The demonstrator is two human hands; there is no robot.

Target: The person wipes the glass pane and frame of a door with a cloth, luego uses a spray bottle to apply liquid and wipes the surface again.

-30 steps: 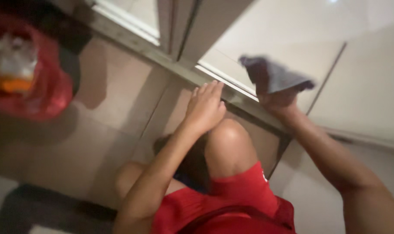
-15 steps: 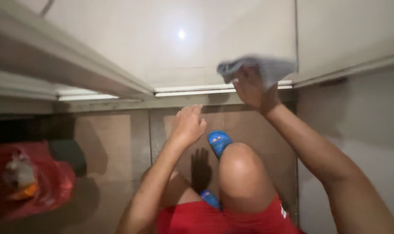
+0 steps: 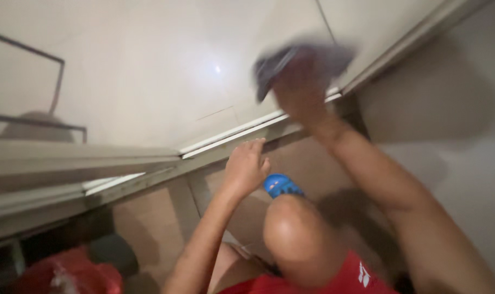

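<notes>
Glossy pale glass door (image 3: 149, 81) fills the background; the right hand (image 3: 299, 90), fingers clamped on a blurred grey cloth (image 3: 291, 57), presses it there, while the left hand (image 3: 246, 166), fingers together, rests below.

- The right hand (image 3: 299, 90) and its crumpled grey cloth (image 3: 302, 61) are motion-blurred
- The red plastic bag (image 3: 68, 277) is cut off by the bottom edge

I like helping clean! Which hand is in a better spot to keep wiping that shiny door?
Probably the right hand. It grips the grey cloth against the glossy panel, while the left hand rests low by the door track, holding nothing.
</notes>
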